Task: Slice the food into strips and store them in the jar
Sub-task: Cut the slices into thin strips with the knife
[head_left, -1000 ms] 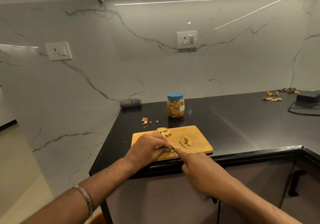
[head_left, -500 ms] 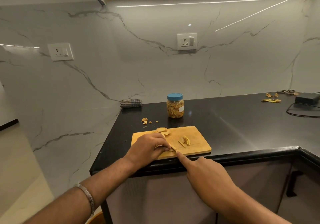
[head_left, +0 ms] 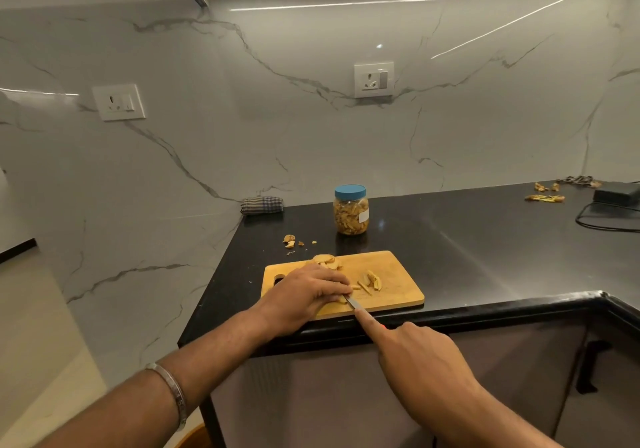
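Our left hand has fingers curled down over a piece of food on the cutting board, pinning it near the board's front edge; most of the piece is hidden under the hand. Our right hand grips a knife, index finger stretched along its spine, other fingers wrapped round the handle, which is mostly covered. Blade tip sits right against the left fingertips, on the held piece.

Cut strips lie just right of the left hand, mid-board. A few uncut slices sit at the board's back edge, behind the left hand.

Board lies at the front corner of the black worktop. Jar stands upright behind the board, apart from it, blue lid on, already mostly full of strips. Scraps lie on the worktop left of the jar, near the board's back-left corner.

Further out: folded checked cloth against the wall, more peelings far right, a black box with cable at the right edge. Metal bangle on the left wrist.
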